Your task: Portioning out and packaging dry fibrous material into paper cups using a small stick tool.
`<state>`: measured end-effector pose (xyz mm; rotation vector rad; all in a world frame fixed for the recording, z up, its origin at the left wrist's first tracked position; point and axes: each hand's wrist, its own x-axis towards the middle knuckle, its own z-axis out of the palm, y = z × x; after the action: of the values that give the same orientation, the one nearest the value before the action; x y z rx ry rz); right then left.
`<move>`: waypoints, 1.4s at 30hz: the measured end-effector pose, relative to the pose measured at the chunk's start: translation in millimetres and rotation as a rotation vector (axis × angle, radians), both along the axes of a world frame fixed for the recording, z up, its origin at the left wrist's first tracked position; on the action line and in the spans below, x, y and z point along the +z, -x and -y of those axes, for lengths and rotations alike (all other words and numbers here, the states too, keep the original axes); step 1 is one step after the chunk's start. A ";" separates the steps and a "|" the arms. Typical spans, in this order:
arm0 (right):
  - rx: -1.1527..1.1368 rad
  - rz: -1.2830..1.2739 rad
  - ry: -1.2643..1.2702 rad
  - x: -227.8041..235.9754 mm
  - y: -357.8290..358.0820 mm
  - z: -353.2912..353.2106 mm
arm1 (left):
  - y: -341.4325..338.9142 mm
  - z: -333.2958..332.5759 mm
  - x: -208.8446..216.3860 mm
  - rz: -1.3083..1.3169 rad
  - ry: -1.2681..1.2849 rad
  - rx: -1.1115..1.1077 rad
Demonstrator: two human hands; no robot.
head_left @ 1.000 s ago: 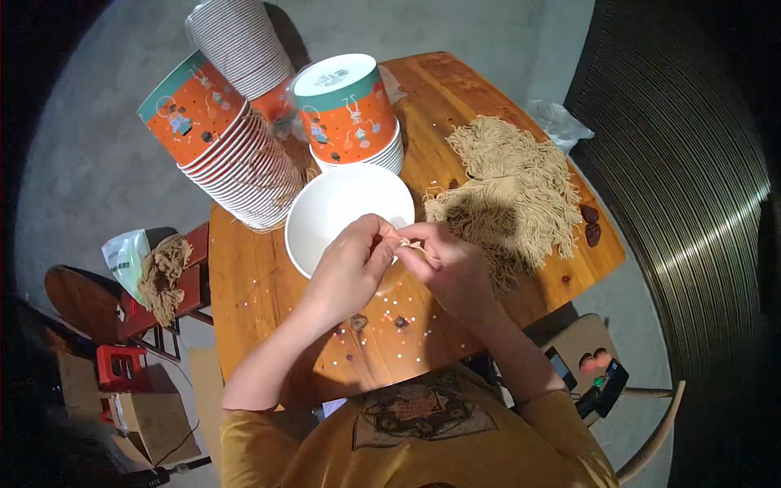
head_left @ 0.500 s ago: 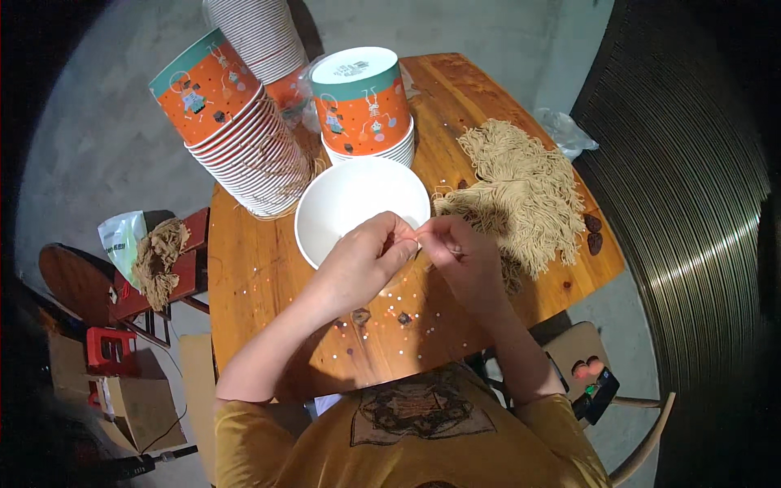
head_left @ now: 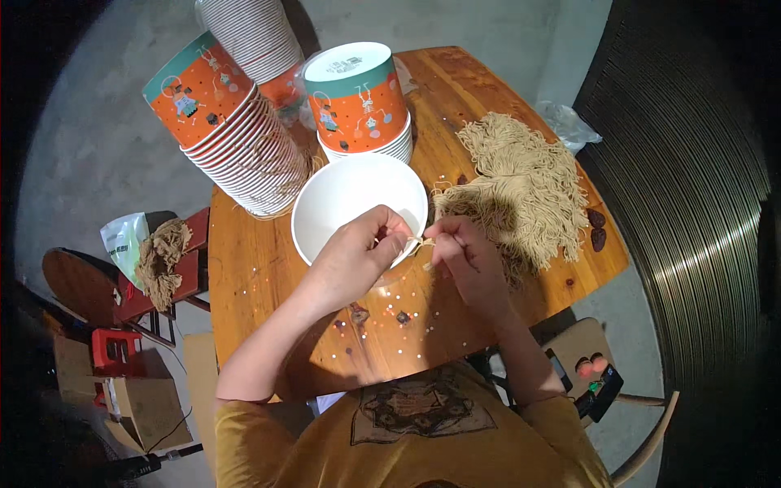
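A white paper bucket (head_left: 346, 195) lies with its open mouth facing up toward me at the middle of the table. At its right rim, my left hand (head_left: 355, 250) has thumb and fingers pinched together on a beige cord (head_left: 422, 241). My right hand (head_left: 469, 259) is closed on the same cord just to the right, its fingers curled. A small loop or knot of the cord shows between the hands; whether it passes through the rim I cannot tell. To the right of my hands lies a large heap of beige cords (head_left: 525, 187).
Orange-and-teal paper buckets stand upside down in a stack (head_left: 358, 102); a taller leaning stack (head_left: 220, 122) is left of it, with cords along its side. Small white dots are scattered on the wooden table (head_left: 277, 325). A stool (head_left: 183, 260) at left holds another cord bundle (head_left: 161, 256).
My hands have moved slightly apart, and more of the cord shows between them, as a small loop at the bucket's rim. The view has shifted slightly.
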<state>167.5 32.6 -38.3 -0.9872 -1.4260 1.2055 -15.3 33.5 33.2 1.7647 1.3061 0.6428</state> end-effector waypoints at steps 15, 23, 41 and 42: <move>0.034 -0.042 -0.042 -2.8 7.7 -3.3 | -3.3 6.2 -0.3 0.068 -0.232 -0.011; 0.002 -0.104 -0.054 -5.9 14.5 -5.2 | -2.2 5.8 -3.8 -0.134 -0.451 -0.018; -0.264 0.413 -0.583 9.2 19.9 2.7 | 5.1 -2.0 -0.3 0.251 0.116 0.034; -0.265 0.412 -0.584 10.4 21.8 2.0 | 5.4 -2.3 -1.4 0.242 0.103 0.038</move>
<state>145.7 30.6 -27.9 -0.9912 -1.7588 0.3555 -20.7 35.8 31.8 1.5306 1.1863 0.7714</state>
